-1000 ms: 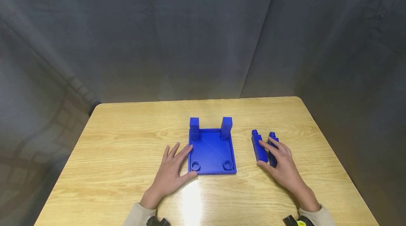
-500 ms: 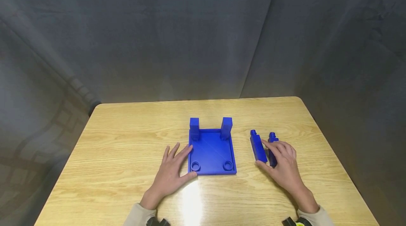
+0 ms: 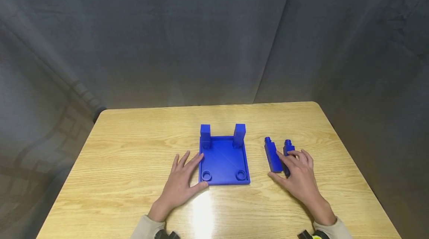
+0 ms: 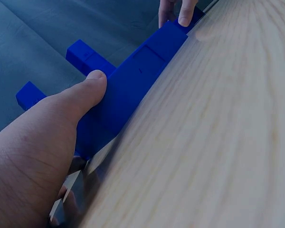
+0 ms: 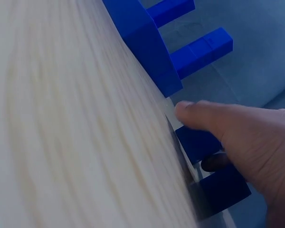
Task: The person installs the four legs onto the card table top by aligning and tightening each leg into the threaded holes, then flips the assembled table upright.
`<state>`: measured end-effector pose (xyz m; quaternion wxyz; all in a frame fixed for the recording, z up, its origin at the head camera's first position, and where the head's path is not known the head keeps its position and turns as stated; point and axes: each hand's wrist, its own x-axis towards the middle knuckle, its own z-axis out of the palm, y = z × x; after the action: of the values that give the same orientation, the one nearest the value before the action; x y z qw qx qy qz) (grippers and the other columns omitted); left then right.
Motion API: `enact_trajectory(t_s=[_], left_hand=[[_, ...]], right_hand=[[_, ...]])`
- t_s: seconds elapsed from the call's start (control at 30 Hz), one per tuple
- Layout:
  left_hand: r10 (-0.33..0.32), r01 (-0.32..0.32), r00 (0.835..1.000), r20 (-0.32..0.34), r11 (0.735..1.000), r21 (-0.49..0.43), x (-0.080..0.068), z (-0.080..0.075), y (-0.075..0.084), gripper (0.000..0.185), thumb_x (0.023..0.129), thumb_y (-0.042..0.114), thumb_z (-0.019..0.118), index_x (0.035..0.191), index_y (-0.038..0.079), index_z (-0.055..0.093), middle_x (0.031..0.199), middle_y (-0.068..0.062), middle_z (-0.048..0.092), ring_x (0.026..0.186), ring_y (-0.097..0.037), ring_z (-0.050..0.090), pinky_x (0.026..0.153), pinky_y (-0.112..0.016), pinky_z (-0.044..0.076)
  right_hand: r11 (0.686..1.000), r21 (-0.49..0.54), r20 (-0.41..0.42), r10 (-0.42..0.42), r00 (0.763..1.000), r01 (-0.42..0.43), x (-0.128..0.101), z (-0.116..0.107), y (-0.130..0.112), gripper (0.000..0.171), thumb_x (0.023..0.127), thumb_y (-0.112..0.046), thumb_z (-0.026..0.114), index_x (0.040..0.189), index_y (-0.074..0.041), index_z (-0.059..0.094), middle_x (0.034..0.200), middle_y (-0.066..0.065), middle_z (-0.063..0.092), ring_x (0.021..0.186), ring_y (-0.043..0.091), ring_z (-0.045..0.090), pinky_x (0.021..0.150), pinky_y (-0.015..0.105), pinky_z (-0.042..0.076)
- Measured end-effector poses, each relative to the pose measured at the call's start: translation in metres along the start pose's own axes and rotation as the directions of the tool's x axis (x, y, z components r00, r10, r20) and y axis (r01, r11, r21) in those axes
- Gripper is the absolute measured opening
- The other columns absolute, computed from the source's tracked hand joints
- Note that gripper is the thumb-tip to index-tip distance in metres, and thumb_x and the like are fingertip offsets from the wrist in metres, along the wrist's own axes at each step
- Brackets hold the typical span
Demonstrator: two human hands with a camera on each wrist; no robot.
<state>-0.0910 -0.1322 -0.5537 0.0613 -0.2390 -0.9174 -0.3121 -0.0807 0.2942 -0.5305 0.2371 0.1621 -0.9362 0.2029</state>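
A blue square base plate [image 3: 223,161] lies at the table's middle, with two upright posts [image 3: 239,134] at its back corners and two round sockets [image 3: 240,174] near its front. My left hand [image 3: 187,177] lies flat beside it, fingers along the left edge and thumb [image 4: 85,90] against the front left corner. To the right, two blue pegs lie side by side on the table, the left peg [image 3: 273,156] and the right peg [image 3: 287,146]. My right hand [image 3: 293,172] rests over their near ends with loosely bent fingers, its thumb [image 5: 204,116] by the left peg's end.
The wooden table [image 3: 134,138] has rounded corners, and its right edge runs close past the pegs. A grey cloth backdrop [image 3: 201,45] hangs behind and on both sides. Beige sleeves show at the bottom of the head view.
My right hand's fingers have drawn back off the left peg toward the right peg and bent a little. The left hand and the plate have stayed still.
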Motion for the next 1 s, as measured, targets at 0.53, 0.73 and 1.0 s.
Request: enact_trajectory(t_s=[0.53,0.73,1.0], left_hand=[[0.006,-0.006,1.0,-0.011,1.0,-0.001,-0.0009,-0.0002,-0.0005,0.091,0.097,0.07,0.071,0.172,0.024,0.045,0.17,-0.001,0.054,0.164,-0.045,0.035,0.134,-0.072,0.008],[0.011,-0.012,1.0,-0.015,1.0,-0.002,-0.0008,0.0002,-0.0006,0.091,0.097,0.068,0.072,0.171,0.024,0.046,0.169,-0.001,0.054,0.163,-0.045,0.035,0.134,-0.072,0.008],[0.017,-0.017,1.0,-0.016,1.0,-0.001,0.0,0.0006,-0.001,0.091,0.097,0.07,0.071,0.172,0.025,0.045,0.169,-0.001,0.054,0.163,-0.045,0.035,0.134,-0.072,0.008]], right_hand=[[1.0,0.018,-0.041,-0.025,0.999,0.025,0.0011,0.0039,-0.005,0.061,0.083,-0.029,0.087,0.131,0.008,0.077,0.1,0.025,0.08,0.114,0.049,0.062,0.115,0.079,0.027],[0.997,0.075,-0.115,0.023,0.993,-0.014,0.0017,0.0043,-0.008,0.051,0.08,-0.018,0.084,0.123,0.009,0.079,0.105,0.028,0.08,0.112,0.049,0.063,0.114,0.079,0.028],[0.984,0.155,-0.197,0.114,0.974,-0.084,0.003,0.0027,-0.0088,0.043,0.08,-0.011,0.082,0.119,0.005,0.082,0.105,0.028,0.079,0.11,0.049,0.062,0.112,0.072,0.031]])
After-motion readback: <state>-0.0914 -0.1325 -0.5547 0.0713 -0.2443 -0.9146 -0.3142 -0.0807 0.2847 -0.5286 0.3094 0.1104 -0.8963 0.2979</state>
